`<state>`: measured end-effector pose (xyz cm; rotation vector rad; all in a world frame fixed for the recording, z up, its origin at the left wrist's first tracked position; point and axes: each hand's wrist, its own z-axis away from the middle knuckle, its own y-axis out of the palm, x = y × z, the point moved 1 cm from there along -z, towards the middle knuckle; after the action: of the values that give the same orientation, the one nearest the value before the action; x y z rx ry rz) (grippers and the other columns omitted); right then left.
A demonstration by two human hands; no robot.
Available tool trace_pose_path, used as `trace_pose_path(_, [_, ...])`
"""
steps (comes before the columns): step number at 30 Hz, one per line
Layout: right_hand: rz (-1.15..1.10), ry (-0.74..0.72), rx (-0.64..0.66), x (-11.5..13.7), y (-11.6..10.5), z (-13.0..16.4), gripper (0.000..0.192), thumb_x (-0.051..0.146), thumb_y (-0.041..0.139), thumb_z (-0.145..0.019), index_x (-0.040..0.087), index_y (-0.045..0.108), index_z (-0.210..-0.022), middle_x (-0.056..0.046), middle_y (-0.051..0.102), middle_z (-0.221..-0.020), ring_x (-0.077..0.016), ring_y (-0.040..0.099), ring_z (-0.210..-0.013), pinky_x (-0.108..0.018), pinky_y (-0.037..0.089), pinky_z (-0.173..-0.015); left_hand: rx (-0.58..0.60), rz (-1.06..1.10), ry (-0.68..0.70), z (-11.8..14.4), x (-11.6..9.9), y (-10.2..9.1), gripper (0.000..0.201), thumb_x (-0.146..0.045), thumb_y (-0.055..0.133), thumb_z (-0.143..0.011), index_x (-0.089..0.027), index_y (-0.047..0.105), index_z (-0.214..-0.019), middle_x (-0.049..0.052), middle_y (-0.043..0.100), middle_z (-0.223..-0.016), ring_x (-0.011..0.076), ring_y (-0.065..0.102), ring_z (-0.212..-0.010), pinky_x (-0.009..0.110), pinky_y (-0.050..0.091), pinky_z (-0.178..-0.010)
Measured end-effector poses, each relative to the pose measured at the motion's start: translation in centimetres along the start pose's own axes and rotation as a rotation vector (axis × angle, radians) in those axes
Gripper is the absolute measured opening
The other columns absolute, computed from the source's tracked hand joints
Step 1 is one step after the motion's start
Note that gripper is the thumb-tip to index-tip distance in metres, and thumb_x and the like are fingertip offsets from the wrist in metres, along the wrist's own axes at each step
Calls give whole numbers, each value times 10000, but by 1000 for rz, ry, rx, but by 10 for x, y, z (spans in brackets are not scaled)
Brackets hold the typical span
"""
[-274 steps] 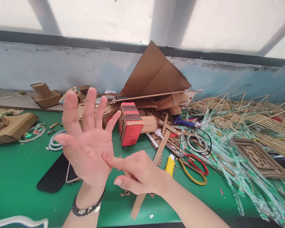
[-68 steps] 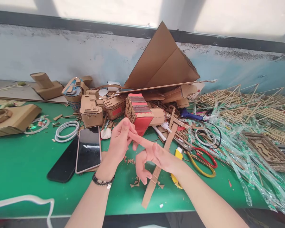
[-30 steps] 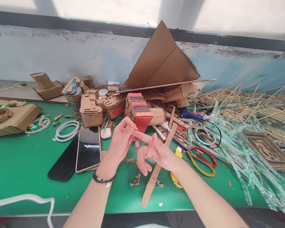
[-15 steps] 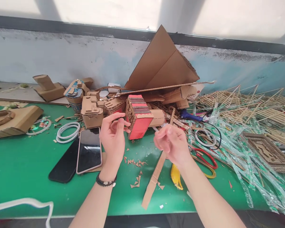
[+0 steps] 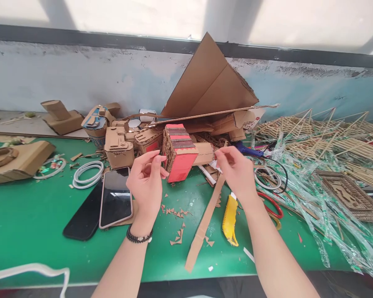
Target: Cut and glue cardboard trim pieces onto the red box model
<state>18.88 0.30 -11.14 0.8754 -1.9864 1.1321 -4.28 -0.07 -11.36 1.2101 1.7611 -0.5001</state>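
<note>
A red cardboard box model (image 5: 182,163) with brown strips across its top stands in front of me, a plain cardboard tube (image 5: 204,154) at its right side. My left hand (image 5: 146,178) is by the box's left face, fingers curled and thumb close to the index finger; anything pinched there is too small to make out. At the tube's far end, my right hand (image 5: 236,169) has thumb and forefinger pressed together; what lies between them is hidden. Below that hand are a long cardboard strip (image 5: 202,231) and a yellow-handled cutter (image 5: 229,219).
Two phones (image 5: 116,198) and white rings (image 5: 88,174) lie left. Several cardboard models (image 5: 119,149) and a large cardboard sheet (image 5: 211,82) stand behind. Scissors (image 5: 271,205), a blue glue gun (image 5: 248,150), plastic wrap (image 5: 307,207) and sticks (image 5: 360,149) crowd the right. Scraps (image 5: 177,213) lie centre.
My right hand has moved up and away from me to the tube's end, uncovering more of the yellow cutter. My left hand stays beside the red box, its thumb and forefinger nearer together.
</note>
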Motion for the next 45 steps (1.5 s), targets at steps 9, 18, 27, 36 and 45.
trace_pose_path(9, [771, -176, 420, -19, 12, 3, 106, 337, 667, -1024, 246, 684, -970, -25, 783, -845, -288, 664, -968, -351, 345, -773, -13, 76, 7, -4, 3, -2, 197, -186, 631, -1000, -197, 584, -1191, -125, 501, -615, 51, 499, -391, 166, 412, -405])
trace_pose_path(18, [822, -171, 484, -20, 15, 5, 132, 367, 645, -1041, 247, 693, -1064, -34, 808, -950, -268, 645, -956, -346, 338, -744, 25, 181, 9, -3, 5, 2, 189, -302, 695, -997, -233, 569, -1119, -56, 552, -868, 48, 532, -483, 191, 465, -368])
trace_pose_path(27, [845, -178, 481, -18, 17, 6, 225, 417, 564, -1083, 238, 698, -1054, -48, 809, -959, -269, 653, -956, -349, 341, -748, 99, 213, -54, 0, 3, -1, 261, -469, 647, -1047, -219, 597, -1101, -104, 514, -662, 69, 490, -356, 215, 417, -325])
trace_pose_path(36, [749, -263, 288, -11, 15, 4, 267, 334, 535, -1091, 229, 720, -930, -54, 783, -824, -262, 696, -831, -359, 364, -717, 119, 254, -40, -1, 1, 0, 272, -473, 651, -1045, -246, 580, -1177, -66, 667, -821, 50, 527, -367, 210, 436, -343])
trace_pose_path(45, [30, -777, -176, 38, 27, 36, 226, 97, 715, -975, 231, 671, -1152, -42, 761, -899, -179, 668, -767, -319, 536, -703, 334, 43, 230, 27, -7, 0, 283, -277, 462, -1136, -249, 549, -1404, 119, 807, -1261, 11, 533, -382, 166, 426, -370])
